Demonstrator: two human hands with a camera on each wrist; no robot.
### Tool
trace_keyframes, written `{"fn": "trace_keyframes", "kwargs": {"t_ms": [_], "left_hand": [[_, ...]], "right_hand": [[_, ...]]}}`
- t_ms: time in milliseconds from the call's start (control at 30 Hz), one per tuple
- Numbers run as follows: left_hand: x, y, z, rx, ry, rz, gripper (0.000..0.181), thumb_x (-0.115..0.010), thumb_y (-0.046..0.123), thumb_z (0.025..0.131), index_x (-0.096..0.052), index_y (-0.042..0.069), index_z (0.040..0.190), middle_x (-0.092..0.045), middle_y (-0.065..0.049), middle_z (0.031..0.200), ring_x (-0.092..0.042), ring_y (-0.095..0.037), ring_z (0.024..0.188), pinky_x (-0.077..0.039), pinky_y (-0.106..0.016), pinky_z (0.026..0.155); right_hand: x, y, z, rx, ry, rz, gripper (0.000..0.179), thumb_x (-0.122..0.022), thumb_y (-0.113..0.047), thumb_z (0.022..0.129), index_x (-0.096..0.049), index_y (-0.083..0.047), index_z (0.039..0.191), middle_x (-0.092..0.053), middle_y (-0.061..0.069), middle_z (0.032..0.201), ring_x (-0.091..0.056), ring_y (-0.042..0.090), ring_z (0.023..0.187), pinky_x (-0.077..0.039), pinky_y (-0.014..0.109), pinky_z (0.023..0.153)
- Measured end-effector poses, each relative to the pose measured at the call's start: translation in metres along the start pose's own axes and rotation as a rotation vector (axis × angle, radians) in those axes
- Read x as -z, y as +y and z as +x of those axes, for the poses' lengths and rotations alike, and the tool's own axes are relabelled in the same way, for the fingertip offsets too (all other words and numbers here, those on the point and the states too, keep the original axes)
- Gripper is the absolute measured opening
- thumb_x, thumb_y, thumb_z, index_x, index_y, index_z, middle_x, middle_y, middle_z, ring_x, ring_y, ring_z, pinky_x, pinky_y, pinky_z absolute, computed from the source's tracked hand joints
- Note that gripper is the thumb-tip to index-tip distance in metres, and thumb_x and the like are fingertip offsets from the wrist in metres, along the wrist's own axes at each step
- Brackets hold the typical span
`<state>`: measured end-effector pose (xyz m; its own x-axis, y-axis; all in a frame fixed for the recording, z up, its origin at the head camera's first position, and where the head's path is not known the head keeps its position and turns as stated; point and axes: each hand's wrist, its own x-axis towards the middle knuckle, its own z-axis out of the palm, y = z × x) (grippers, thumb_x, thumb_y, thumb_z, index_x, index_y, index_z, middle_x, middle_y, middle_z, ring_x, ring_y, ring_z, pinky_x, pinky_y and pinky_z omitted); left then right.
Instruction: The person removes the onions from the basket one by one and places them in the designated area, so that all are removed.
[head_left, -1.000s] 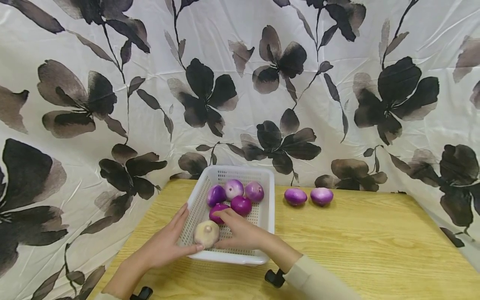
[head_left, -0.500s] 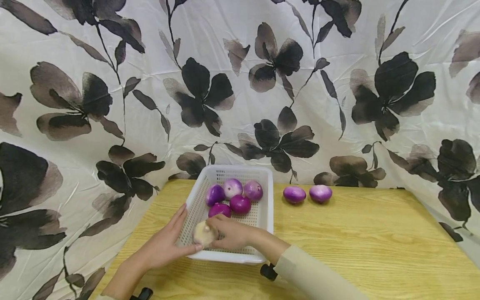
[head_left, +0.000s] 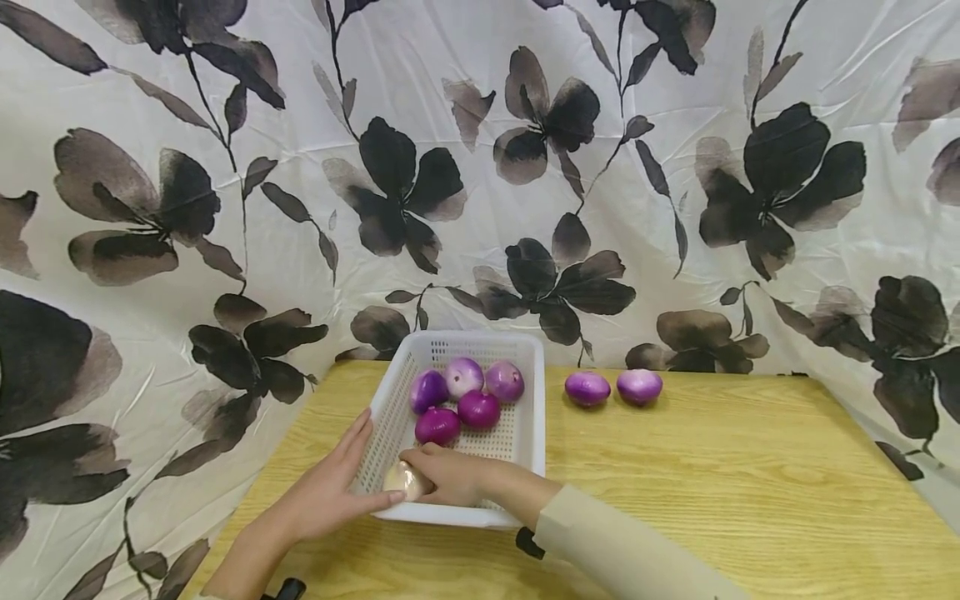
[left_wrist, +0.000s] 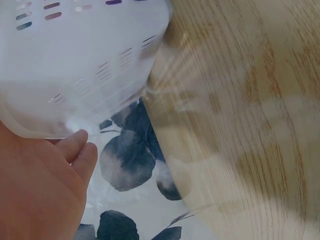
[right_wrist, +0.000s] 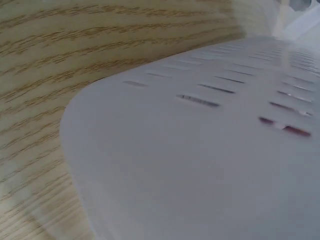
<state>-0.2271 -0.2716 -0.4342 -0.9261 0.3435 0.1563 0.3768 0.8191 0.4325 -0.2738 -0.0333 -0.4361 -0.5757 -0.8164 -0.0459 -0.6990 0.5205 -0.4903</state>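
A white perforated plastic basket [head_left: 536,433] stands on the table with several purple onions [head_left: 437,426] inside. In its near left corner lies a cream-white bulb [head_left: 405,481] that looks like garlic, partly covered by my right hand [head_left: 453,477]. That hand reaches in over the near right side, its fingers and thumb around the bulb. My left hand [head_left: 322,492] holds the basket at the near left corner, thumb along the rim and fingers against the outer wall. The left wrist view shows fingertips [left_wrist: 80,152] below the rim; the right wrist view shows only the basket wall [right_wrist: 165,150] and table.
Two more purple onions [head_left: 588,388] lie side by side on the wood-grain table [head_left: 712,483], right of the basket. Behind the table hangs a white cloth [head_left: 450,292] with dark flowers. Dark fittings [head_left: 529,543] show beneath the wrists.
My right hand has moved down onto the garlic bulb and closed around it, and the bulb has turned. The left hand keeps its place on the basket. The head view has shifted slightly.
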Motion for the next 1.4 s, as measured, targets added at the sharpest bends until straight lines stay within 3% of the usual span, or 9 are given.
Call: {"fn": "trace_keyframes", "kwargs": {"t_ms": [267, 467, 700, 933, 1167, 1400], "left_hand": [[-0.001, 0.000, 0.000, -0.011, 0.002, 0.004, 0.118, -0.068, 0.071, 0.085, -0.017, -0.001, 0.162, -0.006, -0.013, 0.172, -0.037, -0.049, 0.143, -0.042, -0.066, 0.107], [0.001, 0.000, -0.002, 0.007, -0.006, 0.001, 0.119, -0.068, 0.072, 0.084, -0.014, 0.001, 0.163, -0.006, -0.014, 0.172, -0.038, -0.051, 0.142, -0.042, -0.068, 0.107], [0.001, -0.002, -0.002, -0.003, 0.005, 0.008, 0.117, -0.068, 0.071, 0.085, -0.016, 0.000, 0.163, -0.007, -0.013, 0.172, -0.037, -0.049, 0.144, -0.041, -0.067, 0.107], [-0.002, -0.003, 0.000, 0.009, 0.001, -0.007, 0.120, -0.068, 0.072, 0.084, -0.014, 0.001, 0.163, -0.004, -0.011, 0.172, -0.033, -0.048, 0.146, -0.038, -0.066, 0.110], [-0.001, 0.000, -0.001, 0.001, -0.006, -0.002, 0.120, -0.069, 0.071, 0.084, -0.014, 0.000, 0.163, -0.005, -0.014, 0.172, -0.032, -0.050, 0.146, -0.038, -0.068, 0.109], [0.001, 0.000, -0.001, 0.006, -0.007, -0.002, 0.119, -0.070, 0.068, 0.085, -0.013, 0.000, 0.163, -0.005, -0.015, 0.172, -0.027, -0.049, 0.148, -0.035, -0.069, 0.111]], "right_hand": [[-0.001, -0.002, 0.002, -0.027, 0.028, -0.033, 0.064, -0.071, -0.031, 0.097, -0.045, -0.008, 0.151, -0.058, 0.008, 0.140, -0.055, 0.016, 0.129, -0.045, 0.026, 0.109], [-0.002, 0.000, 0.008, 0.017, 0.049, -0.067, 0.052, -0.072, -0.032, 0.097, -0.055, -0.007, 0.140, -0.065, -0.002, 0.115, -0.058, 0.003, 0.100, -0.048, 0.014, 0.089], [0.005, 0.004, 0.003, 0.059, 0.069, -0.024, 0.049, -0.071, -0.034, 0.097, -0.057, -0.008, 0.137, -0.061, -0.008, 0.094, -0.055, 0.001, 0.081, -0.048, 0.013, 0.071], [0.015, 0.010, -0.011, 0.054, 0.176, 0.076, 0.058, -0.073, -0.040, 0.095, -0.055, -0.007, 0.139, -0.061, -0.006, 0.105, -0.055, 0.002, 0.089, -0.049, 0.016, 0.077], [0.033, 0.014, -0.031, 0.070, 0.272, 0.224, 0.055, -0.074, -0.034, 0.095, -0.054, -0.009, 0.141, -0.059, -0.007, 0.099, -0.055, 0.004, 0.084, -0.052, 0.019, 0.075], [0.052, 0.018, -0.049, 0.053, 0.336, 0.274, 0.058, -0.073, -0.031, 0.096, -0.051, -0.007, 0.144, -0.062, -0.004, 0.101, -0.059, 0.006, 0.088, -0.055, 0.023, 0.079]]}}
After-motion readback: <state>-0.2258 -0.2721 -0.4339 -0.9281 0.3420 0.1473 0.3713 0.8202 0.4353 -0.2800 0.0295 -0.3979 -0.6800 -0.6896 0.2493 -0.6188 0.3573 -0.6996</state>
